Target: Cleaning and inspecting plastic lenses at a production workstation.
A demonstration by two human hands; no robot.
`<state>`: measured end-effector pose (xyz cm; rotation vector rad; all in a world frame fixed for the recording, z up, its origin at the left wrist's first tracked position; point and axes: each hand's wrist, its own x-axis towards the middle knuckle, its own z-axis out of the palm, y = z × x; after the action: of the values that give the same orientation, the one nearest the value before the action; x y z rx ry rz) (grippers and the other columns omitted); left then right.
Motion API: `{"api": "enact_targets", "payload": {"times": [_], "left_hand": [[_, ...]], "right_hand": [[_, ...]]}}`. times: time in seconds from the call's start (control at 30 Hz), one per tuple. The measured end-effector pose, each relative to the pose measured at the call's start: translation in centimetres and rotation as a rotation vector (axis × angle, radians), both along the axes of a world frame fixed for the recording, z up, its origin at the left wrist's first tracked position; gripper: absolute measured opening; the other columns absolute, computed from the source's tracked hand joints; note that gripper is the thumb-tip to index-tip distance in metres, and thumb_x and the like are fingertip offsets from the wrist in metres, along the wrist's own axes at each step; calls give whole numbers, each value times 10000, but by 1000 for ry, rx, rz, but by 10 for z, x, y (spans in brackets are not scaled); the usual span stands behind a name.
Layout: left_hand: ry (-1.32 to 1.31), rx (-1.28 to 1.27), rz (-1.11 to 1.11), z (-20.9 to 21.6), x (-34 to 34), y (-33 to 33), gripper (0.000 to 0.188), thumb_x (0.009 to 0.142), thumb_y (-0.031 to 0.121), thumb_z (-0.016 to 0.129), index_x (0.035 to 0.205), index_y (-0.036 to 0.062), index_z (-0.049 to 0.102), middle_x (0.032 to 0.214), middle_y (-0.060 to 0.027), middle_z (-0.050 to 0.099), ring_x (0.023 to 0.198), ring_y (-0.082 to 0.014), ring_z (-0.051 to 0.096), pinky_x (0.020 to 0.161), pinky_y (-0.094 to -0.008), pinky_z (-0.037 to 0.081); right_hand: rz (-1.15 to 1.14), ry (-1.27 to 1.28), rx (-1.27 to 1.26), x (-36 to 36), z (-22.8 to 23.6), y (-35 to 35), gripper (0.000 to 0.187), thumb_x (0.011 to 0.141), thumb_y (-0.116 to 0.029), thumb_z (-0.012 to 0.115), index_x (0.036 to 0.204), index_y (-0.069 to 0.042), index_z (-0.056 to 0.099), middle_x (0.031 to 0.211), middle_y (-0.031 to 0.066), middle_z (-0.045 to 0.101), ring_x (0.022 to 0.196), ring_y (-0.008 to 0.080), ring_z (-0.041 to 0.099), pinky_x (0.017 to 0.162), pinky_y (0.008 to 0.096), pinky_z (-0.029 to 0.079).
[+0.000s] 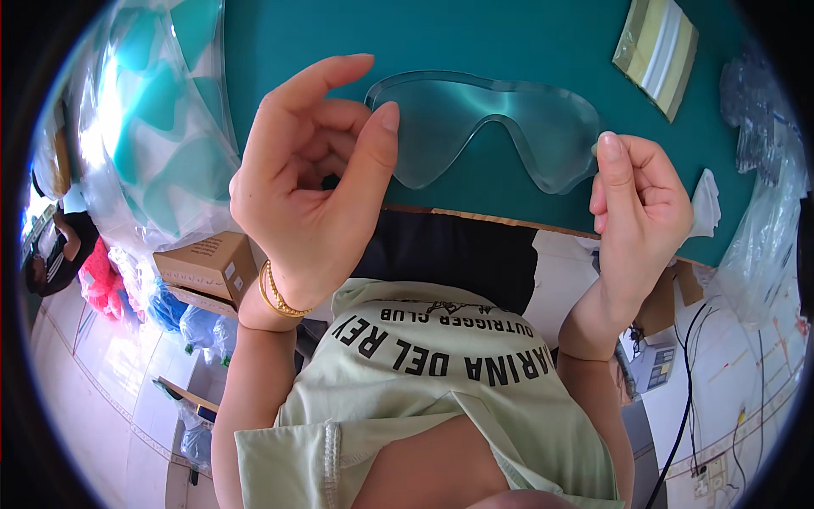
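A clear, slightly smoky goggle lens (pixel 462 106) with a nose notch spans the space between my two hands above the green tabletop. At its left end, my left hand (pixel 318 170) has the thumb over the edge and the curled middle finger close behind. The left index finger stretches out free of the lens, and the exact left contact is partly hidden. My right hand (pixel 640 187) is closed, pinching the lens's right tip between thumb and index finger. Gold bangles (pixel 275 293) circle my left wrist.
A clear plastic bag (pixel 144 110) with teal-looking shapes lies at the left of the green table (pixel 297 34). Far right are a yellowish strip-like pack (pixel 657 55), a white scrap (pixel 705 204) and crumpled plastic (pixel 767 220). Below the table's left stands a cardboard box (pixel 208 267); cables (pixel 691 382) hang at right.
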<state>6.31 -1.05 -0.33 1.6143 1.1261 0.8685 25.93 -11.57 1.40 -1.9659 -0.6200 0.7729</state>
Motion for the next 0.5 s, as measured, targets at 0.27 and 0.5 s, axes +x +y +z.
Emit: {"api": "enact_targets", "payload": {"times": [0.27,0.5], "left_hand": [[-7,15,-2,-1,1,0,325,891,-52,704,1207,-24,633,788,-21,673,534,-12,531,460,-146,399],[3,27,1,-1,2,0,325,888,-54,704,1204,-27,633,776,-22,680,527,-11,533,447,-141,394]], "right_hand": [[-3,-2,19,-1,1,-1,150,971,-145,689,906,-10,678,585,-29,525,478,9,400,443,172,270],[3,-14,1,-1,1,0,146,973,-140,685,906,-10,678,584,-30,523,479,8,398,445,172,269]]}}
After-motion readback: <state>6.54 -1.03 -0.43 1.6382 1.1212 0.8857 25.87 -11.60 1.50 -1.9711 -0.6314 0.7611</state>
